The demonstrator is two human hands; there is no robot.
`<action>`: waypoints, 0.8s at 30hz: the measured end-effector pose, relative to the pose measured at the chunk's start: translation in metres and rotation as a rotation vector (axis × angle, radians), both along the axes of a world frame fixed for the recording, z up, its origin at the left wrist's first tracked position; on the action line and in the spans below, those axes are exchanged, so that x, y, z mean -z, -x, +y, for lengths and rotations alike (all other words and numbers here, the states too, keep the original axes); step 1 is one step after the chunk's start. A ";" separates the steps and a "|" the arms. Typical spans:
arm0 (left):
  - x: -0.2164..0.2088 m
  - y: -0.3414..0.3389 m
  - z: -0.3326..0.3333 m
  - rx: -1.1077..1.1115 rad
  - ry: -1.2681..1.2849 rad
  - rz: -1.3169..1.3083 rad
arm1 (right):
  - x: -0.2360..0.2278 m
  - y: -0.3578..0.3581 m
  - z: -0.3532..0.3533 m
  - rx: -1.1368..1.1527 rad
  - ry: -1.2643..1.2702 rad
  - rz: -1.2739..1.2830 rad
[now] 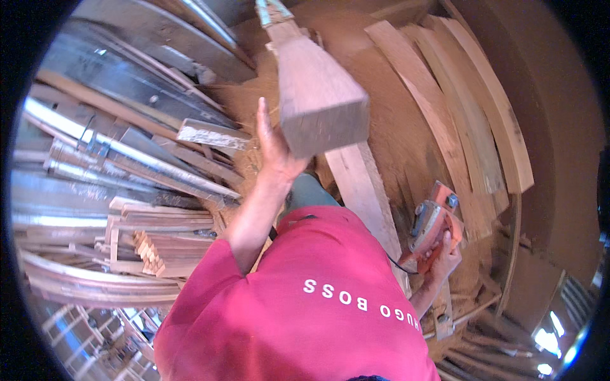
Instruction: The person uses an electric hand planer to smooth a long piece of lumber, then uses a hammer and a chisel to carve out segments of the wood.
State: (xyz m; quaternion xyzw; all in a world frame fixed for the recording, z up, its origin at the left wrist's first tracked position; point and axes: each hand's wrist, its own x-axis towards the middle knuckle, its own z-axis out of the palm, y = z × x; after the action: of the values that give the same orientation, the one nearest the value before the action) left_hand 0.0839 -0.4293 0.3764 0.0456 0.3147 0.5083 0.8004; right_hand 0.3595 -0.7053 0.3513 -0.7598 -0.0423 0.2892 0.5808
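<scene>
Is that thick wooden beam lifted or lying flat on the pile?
Lifted: the left hand props the wooden beam with its near end raised above the sawdust floor.

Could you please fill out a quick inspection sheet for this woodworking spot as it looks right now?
Surface: floor covered in reddish sawdust.
Job's things: thick wooden beam lifted on end; orange power planer resting on a plank.
Clutter: stacked small wood pieces, metal bars, curved boards.
Hands: left hand against the beam; right hand grips the planer.
Cables: black cord by the planer.
Surroundings: red shirt fills the foreground.
</scene>
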 end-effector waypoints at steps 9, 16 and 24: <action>0.012 -0.020 0.021 -0.309 -0.263 -0.419 | 0.037 -0.020 -0.020 -0.182 0.010 -0.165; 0.027 -0.011 0.023 -0.350 -0.239 -0.431 | 0.049 -0.021 -0.011 -0.235 0.041 -0.220; 0.022 -0.012 0.031 -0.311 -0.244 -0.624 | 0.035 -0.022 -0.013 -0.174 0.091 -0.132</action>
State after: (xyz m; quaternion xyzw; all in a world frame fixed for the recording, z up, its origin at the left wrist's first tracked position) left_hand 0.0962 -0.3980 0.3546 -0.0650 -0.0043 0.6469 0.7598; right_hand 0.3820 -0.7188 0.3163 -0.7964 -0.1330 0.2892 0.5142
